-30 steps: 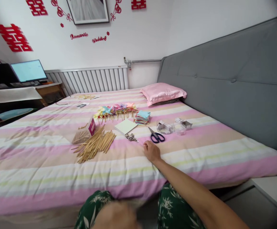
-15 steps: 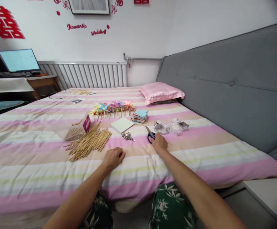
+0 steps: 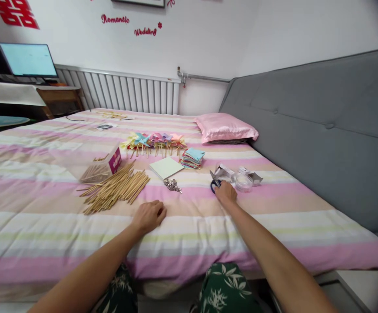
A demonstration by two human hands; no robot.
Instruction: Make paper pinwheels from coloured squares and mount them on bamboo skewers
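Scissors (image 3: 214, 183) with dark blue handles are lying on the striped bedspread (image 3: 45, 226), right of centre, and the right hand (image 3: 226, 192) is covering their handles; whether the fingers are gripping them cannot be told. Far left, a clear box (image 3: 101, 166) with a pink label is sitting beside a loose heap of wooden sticks (image 3: 115, 189). The left hand (image 3: 149, 214) is resting knuckles-up on the bedspread just right of that heap, fingers curled loosely, holding nothing. Behind it, a pale square pad (image 3: 166, 167) is lying flat, with a small pile of metal pins (image 3: 172, 185) in front of it. A row of paper pinwheels (image 3: 154, 142) is lying further back, next to a stack of coloured paper squares (image 3: 192, 158). Right of the scissors, small clear containers (image 3: 243, 180) are sitting close together. A pink pillow (image 3: 226, 128) is lying against the grey headboard (image 3: 322, 130).
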